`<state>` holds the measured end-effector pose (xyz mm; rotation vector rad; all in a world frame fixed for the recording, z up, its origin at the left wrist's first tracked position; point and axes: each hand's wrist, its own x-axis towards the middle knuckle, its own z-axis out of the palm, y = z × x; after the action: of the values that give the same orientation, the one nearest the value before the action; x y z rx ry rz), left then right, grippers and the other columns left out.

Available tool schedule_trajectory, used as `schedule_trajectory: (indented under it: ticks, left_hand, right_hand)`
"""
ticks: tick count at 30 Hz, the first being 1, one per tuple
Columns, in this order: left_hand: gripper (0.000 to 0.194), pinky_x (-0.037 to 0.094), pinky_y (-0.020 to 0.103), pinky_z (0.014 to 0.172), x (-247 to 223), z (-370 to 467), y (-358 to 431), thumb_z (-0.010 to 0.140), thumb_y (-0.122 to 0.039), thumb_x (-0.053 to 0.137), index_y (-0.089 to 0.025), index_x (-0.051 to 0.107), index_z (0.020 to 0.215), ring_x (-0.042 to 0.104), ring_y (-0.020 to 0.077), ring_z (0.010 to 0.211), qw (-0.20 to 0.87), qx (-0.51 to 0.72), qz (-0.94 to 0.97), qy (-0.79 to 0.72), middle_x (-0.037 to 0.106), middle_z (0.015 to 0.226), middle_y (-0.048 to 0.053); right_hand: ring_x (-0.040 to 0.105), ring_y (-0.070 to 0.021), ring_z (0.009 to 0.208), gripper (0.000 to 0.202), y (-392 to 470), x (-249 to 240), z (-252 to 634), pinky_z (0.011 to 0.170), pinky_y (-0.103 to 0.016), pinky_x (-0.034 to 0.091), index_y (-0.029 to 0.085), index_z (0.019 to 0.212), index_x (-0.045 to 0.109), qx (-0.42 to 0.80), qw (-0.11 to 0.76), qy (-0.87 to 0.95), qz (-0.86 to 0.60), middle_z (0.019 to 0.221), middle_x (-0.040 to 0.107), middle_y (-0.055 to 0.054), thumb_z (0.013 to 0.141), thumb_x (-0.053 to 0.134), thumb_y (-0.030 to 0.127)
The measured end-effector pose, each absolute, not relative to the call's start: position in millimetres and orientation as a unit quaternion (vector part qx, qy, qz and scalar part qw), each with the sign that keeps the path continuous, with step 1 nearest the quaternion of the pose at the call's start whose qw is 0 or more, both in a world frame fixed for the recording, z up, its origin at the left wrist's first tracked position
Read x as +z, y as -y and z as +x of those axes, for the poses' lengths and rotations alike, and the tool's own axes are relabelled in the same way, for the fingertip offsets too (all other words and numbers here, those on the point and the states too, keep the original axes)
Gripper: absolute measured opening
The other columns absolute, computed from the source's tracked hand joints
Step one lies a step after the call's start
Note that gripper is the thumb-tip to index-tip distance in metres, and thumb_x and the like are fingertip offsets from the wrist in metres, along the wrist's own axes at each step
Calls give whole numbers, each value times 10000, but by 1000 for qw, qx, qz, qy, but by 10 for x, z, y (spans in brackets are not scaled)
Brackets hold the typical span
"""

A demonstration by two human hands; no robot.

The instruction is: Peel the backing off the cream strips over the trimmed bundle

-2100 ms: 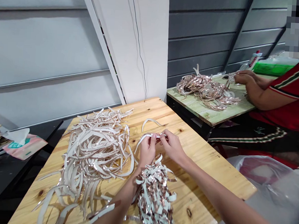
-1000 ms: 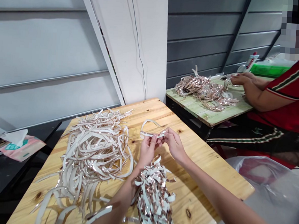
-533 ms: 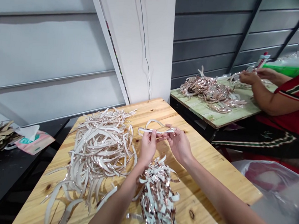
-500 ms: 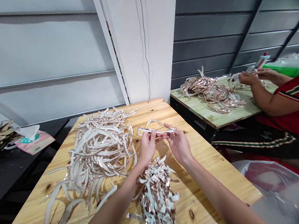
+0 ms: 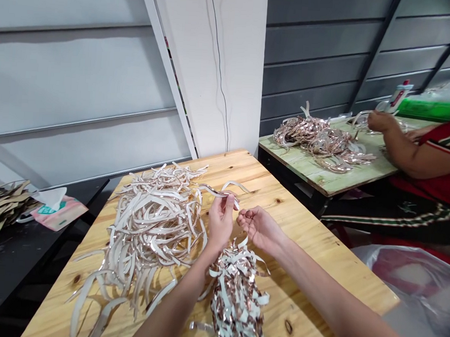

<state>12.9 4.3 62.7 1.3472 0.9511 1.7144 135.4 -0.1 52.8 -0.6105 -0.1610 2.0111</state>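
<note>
On the wooden table (image 5: 300, 239), a tangled pile of white and rose-gold strips (image 5: 157, 220) lies to the left of my hands. My left hand (image 5: 221, 220) pinches a strip (image 5: 213, 190) between thumb and fingers. Just right of it, my right hand (image 5: 261, 229) is off the strip, its fingers curled but apart, with nothing visible in them. Behind my fingers a loose curved strip (image 5: 236, 184) rests on the wood. Below my hands sits a bundle of shiny rose-gold and pale cut strips (image 5: 240, 296), between my forearms.
At the right, a person's hand (image 5: 380, 121) works over a green table (image 5: 309, 168) bearing another shiny heap (image 5: 322, 139). A tissue pack (image 5: 60, 214) and brown strips (image 5: 1, 205) lie on a dark table at left. A plastic bag (image 5: 413, 271) is at lower right.
My right hand has let go of the strip and moved slightly down, away from my left hand, which still holds it. The other person's hands have moved apart. The view has shifted slightly.
</note>
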Motion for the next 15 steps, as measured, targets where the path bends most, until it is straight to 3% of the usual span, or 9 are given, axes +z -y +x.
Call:
schedule_trajectory:
  ticks: [7, 11, 15]
  left_hand:
    - [254, 521, 216, 633, 595, 247, -17, 902, -449, 687, -200, 653, 939, 614, 125, 699, 463, 665, 480, -336, 630, 859, 17]
    - [297, 534, 217, 601, 649, 227, -14, 885, -475, 704, -193, 629, 940, 638, 112, 665, 441, 651, 498, -366, 641, 889, 17]
    - [350, 410, 156, 408, 907, 18, -154, 877, -526, 694, -243, 520, 987, 589, 71, 526, 386, 750, 381, -378, 612, 874, -32]
  right_hand:
    - [587, -110, 483, 155, 12, 645, 1379, 454, -173, 528, 177, 710, 506, 876, 426, 63, -219, 574, 587, -21, 794, 446, 62]
    - [534, -94, 459, 133, 42, 600, 1356, 436, -157, 472, 187, 715, 473, 902, 395, 48, -169, 558, 545, 19, 769, 449, 68]
    - [498, -120, 406, 110, 120, 438, 1207, 388, -199, 426, 203, 665, 458, 924, 272, 103, -248, 510, 526, 11, 767, 483, 172]
